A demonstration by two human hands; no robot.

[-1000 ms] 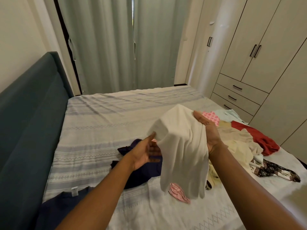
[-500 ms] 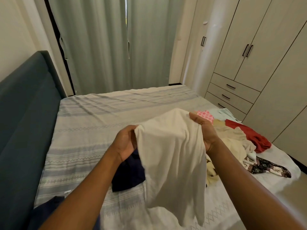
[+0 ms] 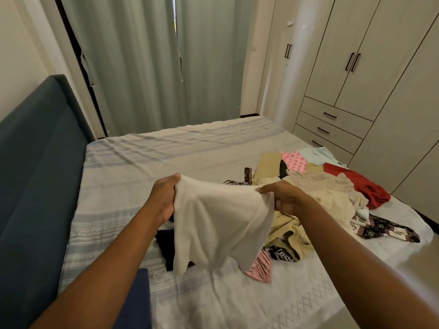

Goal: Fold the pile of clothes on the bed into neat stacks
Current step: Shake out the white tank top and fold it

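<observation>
- The cream garment (image 3: 218, 224) is held up above the bed (image 3: 190, 150), stretched between both hands along its upper edge. Its lower part hangs loose, and the bottom hem touches or nearly touches the bedspread; which of the two cannot be told.
- The left hand (image 3: 164, 200) grips the garment's left upper corner, with fingers curled round the bunched fabric.
- The right hand (image 3: 285, 198) pinches the right upper corner between the thumb and curled fingers. A short sleeve hangs down just below this grip.
- A dark navy garment (image 3: 166, 245) lies on the bedspread behind the cream garment, partly hidden by it.
- A pink striped item (image 3: 260, 267) lies beside the lower right edge of the cream garment.
- The pile of clothes (image 3: 320, 193) lies unfolded on the right side of the bed, behind and beside the right hand. It contains beige and yellow pieces, a red garment (image 3: 361, 184), a pink patterned piece (image 3: 294, 161) and a dark floral piece (image 3: 384, 227).
- A piece of navy fabric (image 3: 137, 300) lies at the near left edge of the bed, under the left forearm.
- The bedspread is pale with blue woven bands.
- A dark teal headboard (image 3: 35, 174) runs along the left side.
- Pale green curtains (image 3: 142, 62) hang beyond the far edge of the bed.
- A beige wardrobe (image 3: 356, 55) with black handles stands at the right, with drawers (image 3: 330, 117) in its lower section.
</observation>
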